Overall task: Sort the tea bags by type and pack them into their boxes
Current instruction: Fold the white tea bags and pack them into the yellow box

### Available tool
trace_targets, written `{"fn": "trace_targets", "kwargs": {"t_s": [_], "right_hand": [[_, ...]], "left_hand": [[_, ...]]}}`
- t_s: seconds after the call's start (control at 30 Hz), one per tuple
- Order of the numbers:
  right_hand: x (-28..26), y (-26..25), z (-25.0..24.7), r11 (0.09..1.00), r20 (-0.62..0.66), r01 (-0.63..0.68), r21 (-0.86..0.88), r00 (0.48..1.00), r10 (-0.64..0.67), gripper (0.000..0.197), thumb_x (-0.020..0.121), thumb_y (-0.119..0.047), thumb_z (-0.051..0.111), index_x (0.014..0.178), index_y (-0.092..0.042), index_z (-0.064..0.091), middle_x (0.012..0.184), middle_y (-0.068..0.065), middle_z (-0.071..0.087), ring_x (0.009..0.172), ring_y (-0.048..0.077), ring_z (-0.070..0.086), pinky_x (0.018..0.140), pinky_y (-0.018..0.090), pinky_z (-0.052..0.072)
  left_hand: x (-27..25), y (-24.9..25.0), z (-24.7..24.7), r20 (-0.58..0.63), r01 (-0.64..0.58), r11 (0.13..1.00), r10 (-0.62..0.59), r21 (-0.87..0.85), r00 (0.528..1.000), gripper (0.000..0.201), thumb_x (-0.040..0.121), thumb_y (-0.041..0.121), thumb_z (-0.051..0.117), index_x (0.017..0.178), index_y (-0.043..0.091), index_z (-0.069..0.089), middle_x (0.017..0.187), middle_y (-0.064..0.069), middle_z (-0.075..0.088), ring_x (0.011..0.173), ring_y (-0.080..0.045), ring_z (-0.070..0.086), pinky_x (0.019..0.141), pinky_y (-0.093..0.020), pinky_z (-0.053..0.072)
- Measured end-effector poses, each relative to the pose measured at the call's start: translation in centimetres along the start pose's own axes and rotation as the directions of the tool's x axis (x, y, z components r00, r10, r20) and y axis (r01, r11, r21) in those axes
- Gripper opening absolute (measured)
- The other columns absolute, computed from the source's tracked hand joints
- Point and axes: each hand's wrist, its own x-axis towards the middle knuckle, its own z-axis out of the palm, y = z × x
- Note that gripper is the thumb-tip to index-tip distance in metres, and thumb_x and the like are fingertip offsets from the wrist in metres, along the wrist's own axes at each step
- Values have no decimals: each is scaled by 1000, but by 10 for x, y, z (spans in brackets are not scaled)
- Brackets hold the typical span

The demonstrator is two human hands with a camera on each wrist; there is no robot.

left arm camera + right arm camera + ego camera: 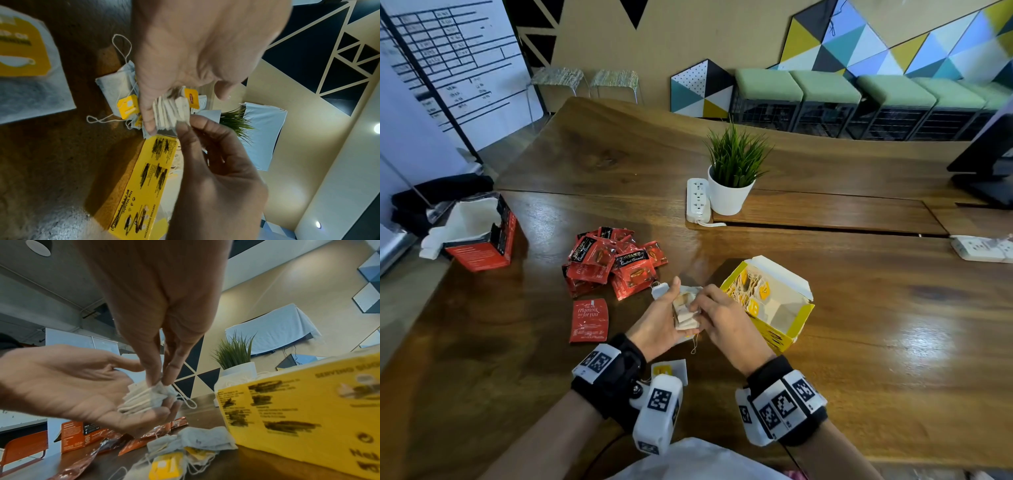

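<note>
Tea bags (686,310), a small fanned stack of white paper ones, sit in your left hand (658,320), cupped palm-up just above the table (859,308) with the fingers curled under the stack. Your right hand (722,317) pinches the top bag between thumb and fingertips (158,376), right at its upper edge, and a loop of white string hangs off it. Readable print now: the red foil sachet (589,320) lying alone by your left wrist says "moment for you", and the red sachets (616,262) heaped behind it carry a black band with script I can't make out for certain. On the side of the yellow box (770,301) you can read "SERVING SUGGESTION" and "Net Weight" in the left wrist view; other lines there are scribbled over in black. That box stands open just beside your right hand, lid flap up, with yellow-tagged bags and tangled strings inside. More loose white bags (203,438) with yellow tags lie on the wood under your hands, one yellow tag (128,107) showing a white cup shape. The red box (482,236) stands open at the table's far left, well apart from your hands, white inside. A potted plant (734,171) and a white power strip (698,200) sit further back.
</note>
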Motion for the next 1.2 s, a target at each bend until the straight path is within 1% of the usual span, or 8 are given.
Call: {"fn": "trace_targets", "kwargs": {"t_s": [0.3, 0.6, 0.7, 0.8, 0.9, 0.97, 1.1, 1.2], "right_hand": [[-1, -1, 8, 993, -85, -52, 106, 994, 61, 6, 88, -5, 58, 93, -7, 60, 98, 2, 51, 83, 12, 53, 73, 25, 48], [-10, 11, 12, 998, 18, 46, 45, 999, -47, 7, 89, -11, 57, 94, -10, 62, 108, 3, 52, 97, 14, 53, 81, 27, 47], [-10, 15, 2, 992, -49, -22, 122, 998, 29, 16, 88, -12, 60, 104, -14, 61, 112, -3, 53, 99, 7, 52, 84, 17, 44], [-3, 17, -17, 936, 10, -188, 296, 981, 193, 48, 82, -18, 68, 126, -21, 48, 116, -8, 51, 89, 7, 54, 78, 15, 45], [3, 17, -32, 943, 210, -240, 230, 958, 193, 60, 80, -21, 70, 133, -23, 43, 121, -3, 57, 97, 9, 55, 81, 19, 42], [3, 19, -41, 959, 226, -228, 166, 956, 188, 52, 80, -18, 70, 128, -22, 50, 115, -9, 59, 97, 7, 53, 81, 19, 38], [0, 26, -61, 958, 179, -231, 172, 963, 201, 33, 79, -15, 72, 108, -19, 57, 92, -7, 62, 70, 5, 51, 69, 28, 43], [-2, 34, -74, 968, 164, -218, 127, 967, 196, 39, 77, -16, 73, 113, -20, 58, 86, -11, 62, 65, 0, 49, 64, 23, 43]], "left_hand": [[4, -2, 0, -51, 58, 997, -60, -44, 997, 40, 98, 40, 34, 95, 9, 61, 73, -5, 67, 69, -15, 63, 75, -34, 49], [-1, -3, -3, -68, 8, 998, -3, 69, 998, 23, 96, -3, 35, 111, 5, 49, 97, -13, 59, 87, -21, 59, 74, -35, 50], [-3, -2, -10, -45, -40, 985, 48, 171, 998, 42, 94, -8, 36, 133, 6, 33, 122, -17, 53, 99, -22, 59, 80, -37, 53], [-7, -2, -10, 13, -95, 938, 96, 333, 995, 80, 93, -8, 39, 148, 23, -11, 140, -12, 43, 113, -20, 53, 85, -33, 50], [-8, -2, -2, 103, -154, 728, 114, 668, 988, 96, 94, 3, 47, 137, 32, -33, 143, -9, 43, 121, -12, 48, 97, -25, 43], [-7, -1, 5, 151, -193, 559, 120, 806, 981, 101, 94, 10, 50, 129, 38, -41, 149, -8, 34, 128, -13, 43, 110, -32, 35], [-5, 2, 31, 257, -297, 304, 167, 905, 952, 102, 94, 9, 48, 113, 46, -45, 148, -3, 35, 130, -14, 41, 113, -34, 29], [5, 4, 50, 313, -346, 202, 177, 916, 933, 106, 93, 8, 50, 113, 50, -46, 156, -1, 19, 139, -16, 29, 116, -38, 22]]}}
